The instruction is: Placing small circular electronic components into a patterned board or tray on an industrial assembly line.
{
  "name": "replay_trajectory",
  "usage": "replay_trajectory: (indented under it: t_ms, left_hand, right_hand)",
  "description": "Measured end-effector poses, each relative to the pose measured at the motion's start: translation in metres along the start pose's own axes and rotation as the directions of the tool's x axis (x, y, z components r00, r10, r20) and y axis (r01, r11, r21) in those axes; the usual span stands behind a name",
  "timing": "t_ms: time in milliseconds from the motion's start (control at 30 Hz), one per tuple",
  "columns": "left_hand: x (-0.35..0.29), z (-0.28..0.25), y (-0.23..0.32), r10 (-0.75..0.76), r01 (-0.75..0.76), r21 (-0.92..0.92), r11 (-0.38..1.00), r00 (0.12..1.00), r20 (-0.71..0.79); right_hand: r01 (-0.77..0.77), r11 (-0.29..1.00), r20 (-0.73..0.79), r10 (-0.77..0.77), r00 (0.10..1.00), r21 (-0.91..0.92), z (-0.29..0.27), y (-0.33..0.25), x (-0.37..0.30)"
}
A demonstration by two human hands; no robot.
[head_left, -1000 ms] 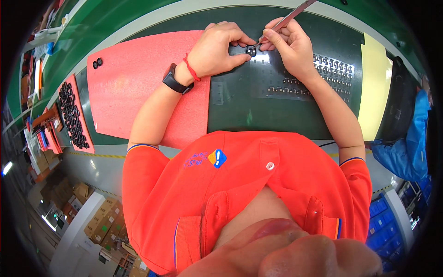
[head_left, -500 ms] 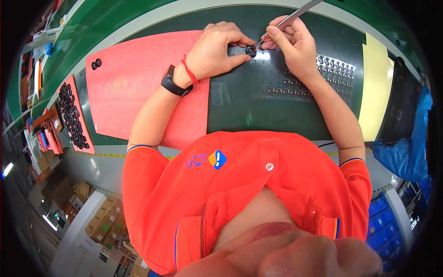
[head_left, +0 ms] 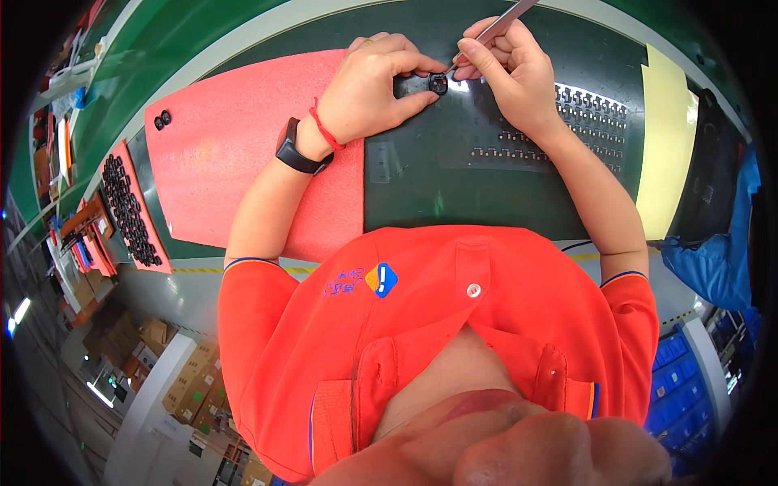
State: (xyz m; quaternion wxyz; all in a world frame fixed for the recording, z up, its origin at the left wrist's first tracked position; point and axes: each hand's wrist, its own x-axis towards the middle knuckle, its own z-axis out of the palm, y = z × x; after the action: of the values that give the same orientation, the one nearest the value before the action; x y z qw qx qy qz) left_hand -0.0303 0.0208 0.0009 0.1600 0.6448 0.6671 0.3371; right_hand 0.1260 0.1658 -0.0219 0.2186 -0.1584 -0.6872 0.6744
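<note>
My left hand (head_left: 369, 91) pinches a small round black part (head_left: 438, 83) between thumb and forefinger at the far middle of the dark green work mat (head_left: 438, 190). Some reddish detail shows in the part's upward face. In my right hand (head_left: 517, 81) are slim grey metal tweezers (head_left: 504, 23), gripped like a pen and slanting down to the left. Their tip is beside the far right rim of the black part; whether it touches, I cannot tell. My right fingertips hide some of the shaft.
A pink foam sheet (head_left: 243, 178) lies under my left forearm, with two black round parts (head_left: 163, 120) on it. Far left, many black parts (head_left: 130, 211) fill a pink strip. Rows of tiny metal pieces (head_left: 592, 121) lie right, before a yellow sheet (head_left: 666, 146) and a black bag (head_left: 713, 178).
The tweezers have shifted slightly left, bringing their tip closer to the black part. My left hand keeps its pinch. The whole view has also moved a little.
</note>
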Motion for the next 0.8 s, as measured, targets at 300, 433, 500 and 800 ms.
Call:
replay_trajectory:
  t_ms: [300, 433, 500, 800]
  left_hand:
    - [-0.001, 0.0, 0.0, -0.017, 0.017, -0.015, 1.0, 1.0, 0.003]
    - [0.0, 0.001, -0.001, -0.002, 0.003, -0.013, 1.0, 1.0, 0.003]
    - [0.0, 0.001, -0.001, -0.007, 0.007, -0.009, 1.0, 1.0, 0.0]
    - [0.004, 0.002, -0.001, 0.009, -0.009, 0.012, 1.0, 1.0, 0.02]
  right_hand:
    - [-0.03, 0.998, -0.082, 0.034, 0.996, 0.057, 0.013, -0.016, 0.0]
    - [-0.042, 0.998, -0.079, 0.045, 0.996, 0.039, 0.013, -0.019, 0.001]
    - [-0.027, 0.999, -0.076, 0.029, 0.997, 0.033, 0.013, -0.019, 0.001]
    - [0.583, 0.672, -0.087, -0.619, 0.781, 0.456, 0.013, 0.03, 0.021]
